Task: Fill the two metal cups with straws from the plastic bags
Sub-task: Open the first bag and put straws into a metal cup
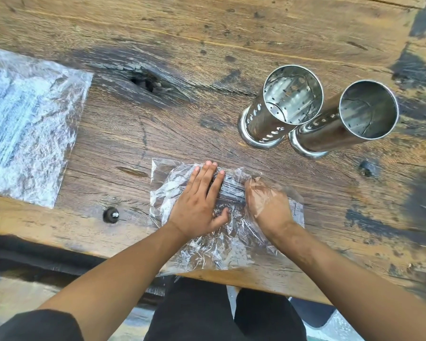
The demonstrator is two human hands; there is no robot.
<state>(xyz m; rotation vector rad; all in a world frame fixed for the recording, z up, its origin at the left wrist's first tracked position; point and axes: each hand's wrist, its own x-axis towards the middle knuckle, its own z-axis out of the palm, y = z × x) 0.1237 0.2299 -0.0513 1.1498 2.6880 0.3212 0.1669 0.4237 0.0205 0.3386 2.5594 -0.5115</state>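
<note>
A clear plastic bag (221, 244) of dark straws (233, 189) lies at the table's near edge. My left hand (198, 204) presses flat on top of the bag, fingers spread. My right hand (266, 201) is inside the bag, under the film, with its fingers curled around the bundle of straws. Two perforated metal cups stand upright and side by side at the back right, the left cup (278, 107) and the right cup (344, 119), both with nothing inside. A second plastic bag (25, 124) lies flat at the far left.
The wooden table (182, 45) is rough, with a dark knot hole (145, 82) at its middle and a metal bolt head (111, 214) near the front edge. My dark trousers show below the table edge.
</note>
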